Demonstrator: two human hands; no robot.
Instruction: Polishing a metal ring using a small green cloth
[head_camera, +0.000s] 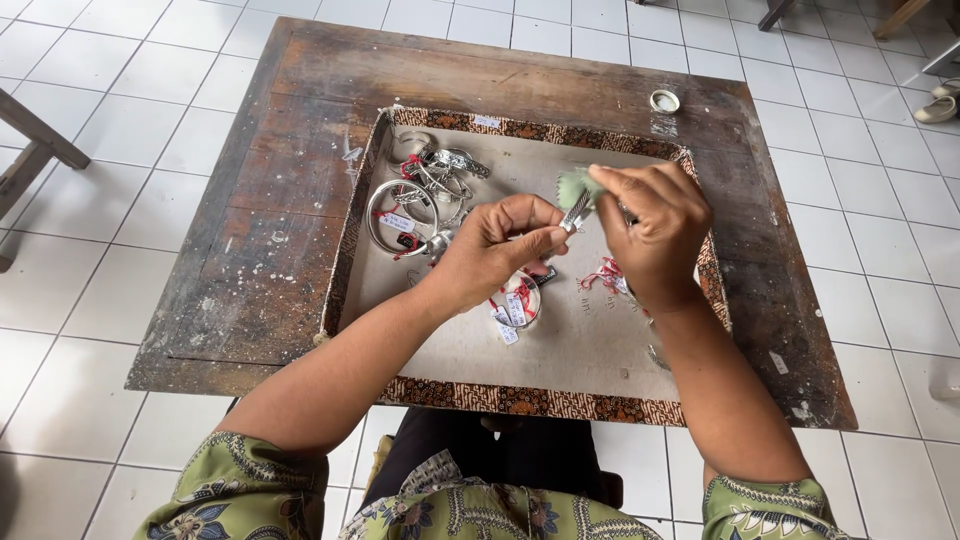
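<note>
A shallow tray (440, 395) with a patterned brown border and a bare grey floor sits on a worn wooden table (280, 200). At 10 o'clock in the tray lies a cluster of silver bangles (425, 190) with small white tags on red thread; at least 2 large rings show, though the tangle is hard to count. Near the tray's middle, partly hidden under the left wrist, sits another tagged bangle (517, 300).

The left hand (495, 250) hovers over the tray's centre, thumb and forefinger pinched together on the lower end of a narrow silver band (577, 211). The band's long axis runs from 7 o'clock up to 1 o'clock, its upper end pointing toward the right hand. Its full length cannot be made out, as fingers cover both ends.

The right hand (655, 230) is closed on a small pale green cloth (576, 186), pressed against the band's upper end. Under this hand, more red-threaded tags (605, 275) peek out, mostly hidden.

At 1 o'clock on the table, outside the tray, stands a small round white ring-shaped object (664, 101), too small to identify.
</note>
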